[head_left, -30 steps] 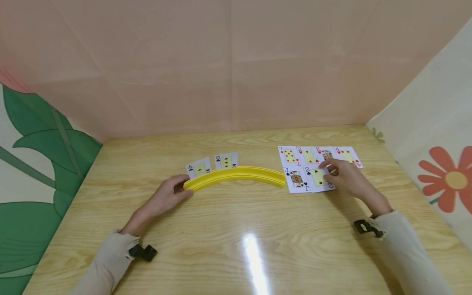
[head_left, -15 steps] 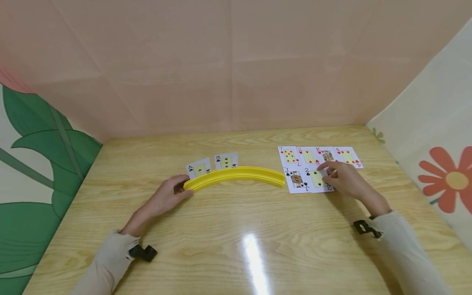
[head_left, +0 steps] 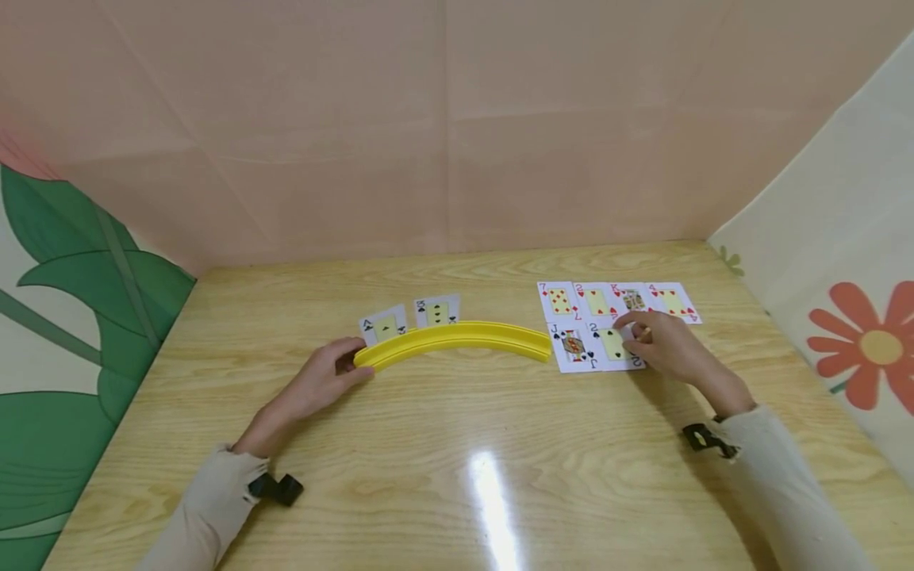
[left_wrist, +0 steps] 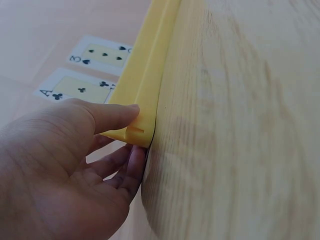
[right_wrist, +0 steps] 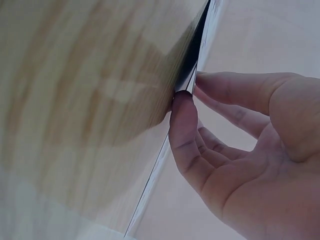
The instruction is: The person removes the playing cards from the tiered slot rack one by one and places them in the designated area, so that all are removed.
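My left hand [head_left: 324,382] grips the left end of a yellow curved card holder [head_left: 457,336], thumb on its front face and fingers behind. An ace of clubs [left_wrist: 81,88] and a three of spades [left_wrist: 97,53] stand in the holder, leaning back. At the right, my right hand [head_left: 674,349] pinches the right edge of a two of spades [head_left: 610,346]. In the right wrist view that playing card [right_wrist: 192,65] appears edge-on between fingertip and thumb, tilted up from the wood. Left of it a jack of spades [head_left: 571,347] lies face up.
Behind those two cards runs a row with a seven of diamonds [head_left: 560,302], a two of hearts [head_left: 593,302], a king of hearts [head_left: 632,300] and a red four [head_left: 671,300]. The wooden table [head_left: 400,460] meets a pink wall covering [head_left: 443,159] at its back edge.
My right hand and the two of spades have shifted slightly left, closer over the jack's side. The left hand and the card holder stay put.
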`<state>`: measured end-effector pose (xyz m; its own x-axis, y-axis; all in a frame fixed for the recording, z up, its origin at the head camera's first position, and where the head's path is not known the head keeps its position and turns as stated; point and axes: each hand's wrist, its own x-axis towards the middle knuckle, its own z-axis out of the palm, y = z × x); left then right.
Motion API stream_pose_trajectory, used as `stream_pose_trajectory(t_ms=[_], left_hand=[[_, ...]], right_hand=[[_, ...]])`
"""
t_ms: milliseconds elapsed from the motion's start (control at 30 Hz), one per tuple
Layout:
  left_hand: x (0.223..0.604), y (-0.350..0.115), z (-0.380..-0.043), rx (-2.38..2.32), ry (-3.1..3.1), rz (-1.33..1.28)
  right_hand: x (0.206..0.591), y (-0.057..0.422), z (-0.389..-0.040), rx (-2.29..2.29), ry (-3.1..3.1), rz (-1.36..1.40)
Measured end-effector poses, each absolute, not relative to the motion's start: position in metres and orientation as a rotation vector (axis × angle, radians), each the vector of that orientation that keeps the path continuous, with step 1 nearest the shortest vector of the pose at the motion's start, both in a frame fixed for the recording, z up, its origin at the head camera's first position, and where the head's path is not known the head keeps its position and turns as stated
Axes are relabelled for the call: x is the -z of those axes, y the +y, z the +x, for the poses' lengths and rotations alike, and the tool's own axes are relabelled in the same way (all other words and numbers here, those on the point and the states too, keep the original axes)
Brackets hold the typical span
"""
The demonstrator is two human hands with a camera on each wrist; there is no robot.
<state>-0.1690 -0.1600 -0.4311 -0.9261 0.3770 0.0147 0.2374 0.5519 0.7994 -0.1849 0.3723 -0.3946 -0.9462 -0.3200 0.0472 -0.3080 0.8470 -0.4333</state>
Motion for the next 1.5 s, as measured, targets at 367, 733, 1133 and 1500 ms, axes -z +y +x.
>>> stream_pose_trajectory(t_ms=[367,733,1133,1500], left_hand=[[0.4311,-0.1602,-0.1694,-1.310,2.630,0.525],[0.4310,-0.1599,-0.1691,-1.301,2.637,0.522],[0.4308,-0.1602,-0.1692,-1.297,2.634,0.516],[0.4304,-0.1600,-0.1693,-1.288,2.632,0.501]], right_hand=[[0.3949,0.3722,-0.1855,0.679,2.988,-0.537],[0.3959,0.3723,-0.1858,0.678,2.964,-0.516],[0.3970,0.3725,-0.1864,0.662,2.978,-0.535],[0.3918,0.3671,-0.1857,0.657,3.012,-0.517]])
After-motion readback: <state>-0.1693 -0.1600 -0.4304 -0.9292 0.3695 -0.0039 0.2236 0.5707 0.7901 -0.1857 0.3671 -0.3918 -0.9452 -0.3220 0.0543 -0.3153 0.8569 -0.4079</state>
